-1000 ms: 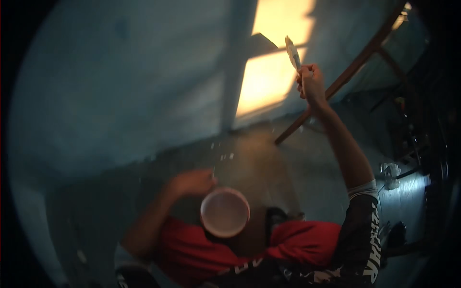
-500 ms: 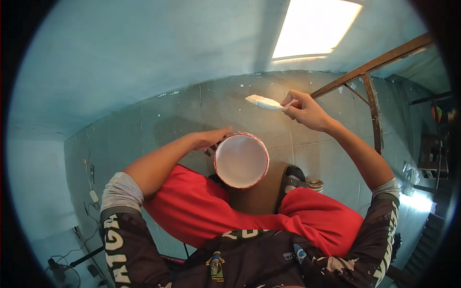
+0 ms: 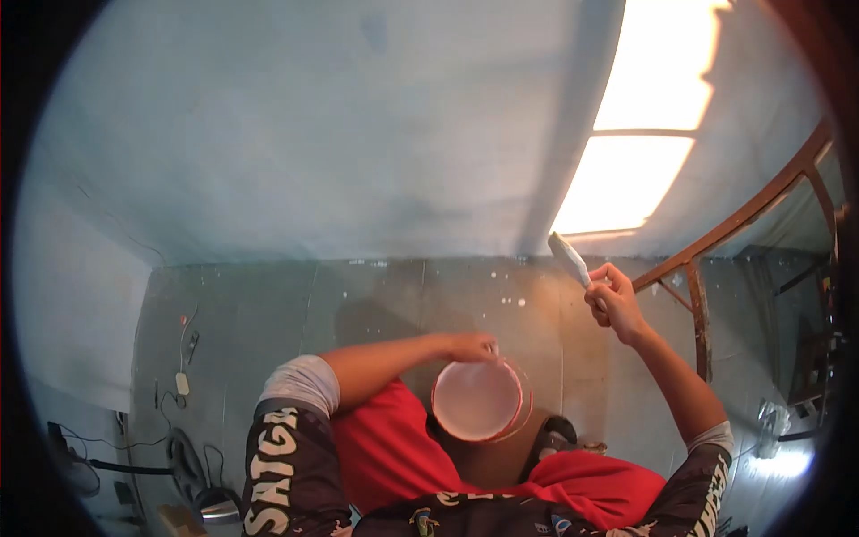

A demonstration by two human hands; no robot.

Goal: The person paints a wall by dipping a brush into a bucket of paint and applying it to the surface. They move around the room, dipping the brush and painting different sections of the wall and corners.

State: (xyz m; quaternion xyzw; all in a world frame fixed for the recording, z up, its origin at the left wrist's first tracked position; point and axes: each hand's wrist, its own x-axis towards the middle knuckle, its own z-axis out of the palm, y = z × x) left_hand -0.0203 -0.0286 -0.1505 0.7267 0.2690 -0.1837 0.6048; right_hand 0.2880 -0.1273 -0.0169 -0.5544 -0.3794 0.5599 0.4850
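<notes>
My right hand (image 3: 614,302) is closed around the handle of a paintbrush (image 3: 570,258) with whitish bristles. The brush points up and left, its tip near the lower edge of the bright patch on the wall. Between my knees is a round bucket (image 3: 476,403) with a red rim and a pale, whitish inside. At the bucket's far rim, my left hand (image 3: 467,347) grips it with bent fingers, partly blurred. A thin wire handle (image 3: 530,403) hangs at the bucket's right side.
A pale blue wall (image 3: 358,161) rises in front, above a grey tiled floor (image 3: 259,304) with white spots. To the right stands a brown frame (image 3: 698,309). Cables and a small white box (image 3: 182,384) lie at the left. A clear plastic bag (image 3: 771,425) is at the far right.
My view has tilted up toward the wall. The brush has turned to point more upward and is nearer the wall. My left hand has moved from the bucket's left side onto its far rim.
</notes>
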